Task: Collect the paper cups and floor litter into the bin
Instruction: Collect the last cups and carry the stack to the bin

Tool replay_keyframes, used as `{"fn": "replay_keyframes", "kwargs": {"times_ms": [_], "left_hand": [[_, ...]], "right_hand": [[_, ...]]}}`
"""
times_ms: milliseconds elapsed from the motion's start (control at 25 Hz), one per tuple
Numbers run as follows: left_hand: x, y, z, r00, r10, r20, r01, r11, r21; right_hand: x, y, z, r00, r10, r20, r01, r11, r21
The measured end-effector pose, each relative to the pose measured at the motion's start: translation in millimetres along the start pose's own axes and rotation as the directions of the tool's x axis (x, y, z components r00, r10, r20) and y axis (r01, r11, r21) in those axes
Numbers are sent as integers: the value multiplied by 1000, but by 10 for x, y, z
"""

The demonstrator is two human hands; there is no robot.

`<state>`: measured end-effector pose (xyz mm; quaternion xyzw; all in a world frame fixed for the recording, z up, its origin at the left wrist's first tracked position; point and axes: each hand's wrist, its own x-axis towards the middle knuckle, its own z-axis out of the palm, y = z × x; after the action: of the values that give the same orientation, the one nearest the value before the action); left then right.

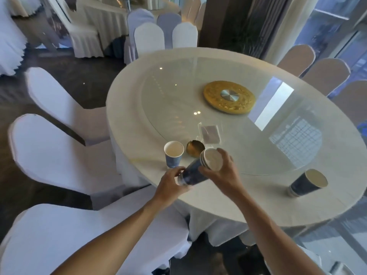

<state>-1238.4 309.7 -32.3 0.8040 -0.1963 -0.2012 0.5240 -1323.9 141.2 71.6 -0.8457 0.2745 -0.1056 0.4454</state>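
A stack of dark blue paper cups (195, 172) lies tilted between both hands above the near edge of the round table (248, 207). My left hand (170, 185) grips its base. My right hand (222, 171) grips its rim end, where white cup mouths show. A single blue cup (173, 155) stands upright on the table just left of the stack. Another short stack of blue cups (306, 184) leans at the table's near right edge. No bin and no floor litter show in the head view.
A small gold dish (193, 148) and a clear card stand (209, 133) sit behind the cups. A glass turntable with a gold hub (229, 98) fills the table's middle. White-covered chairs (55, 155) ring the table closely on the left and far sides.
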Motion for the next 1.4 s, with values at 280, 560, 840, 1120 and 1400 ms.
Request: {"fn": "replay_keyframes", "kwargs": {"times_ms": [280, 560, 840, 1120, 1400], "left_hand": [[829, -266, -129, 944, -192, -267, 198, 980, -3], [1217, -476, -110, 929, -286, -234, 289, 957, -23], [1292, -367, 23, 961, -228, -156, 240, 968, 66], [1255, 77, 549, 994, -31, 110, 24, 998, 60], [1094, 683, 1679, 909, 65, 411, -96, 994, 56]], "right_hand": [[932, -263, 59, 995, -93, -39, 96, 993, 64], [1403, -157, 395, 997, -71, 31, 69, 996, 55], [1480, 113, 317, 994, -14, 105, 10, 999, 36], [1174, 604, -194, 992, 105, 71, -107, 994, 22], [610, 1383, -1018, 952, 303, -44, -302, 953, 25]]}}
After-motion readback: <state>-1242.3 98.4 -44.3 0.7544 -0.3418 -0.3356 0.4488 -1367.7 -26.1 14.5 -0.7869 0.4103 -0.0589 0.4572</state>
